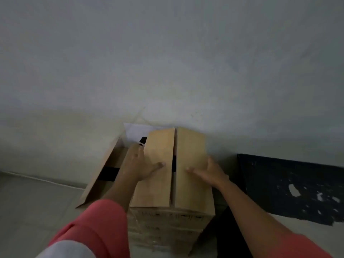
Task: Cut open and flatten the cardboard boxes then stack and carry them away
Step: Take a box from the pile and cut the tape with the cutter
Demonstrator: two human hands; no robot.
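A tall brown cardboard box [171, 220] stands on the floor right in front of me, with its two top flaps folded inward. My left hand [137, 162] lies at the edge of the left flap [158, 175], thumb stretched across the cardboard. Its fingers are curled round a small black tool [143, 140] whose tip sticks out past them. My right hand [210, 172] grips the right flap [191, 151], with the thumb on top and the fingers wrapped over the outer edge.
A second cardboard box [100, 175] with black tape and a raised white flap leans behind and to the left, against the pale wall [167, 62]. On the right, a dark flaking panel [288, 187] runs along the wall base. The floor is pale tile [37, 202].
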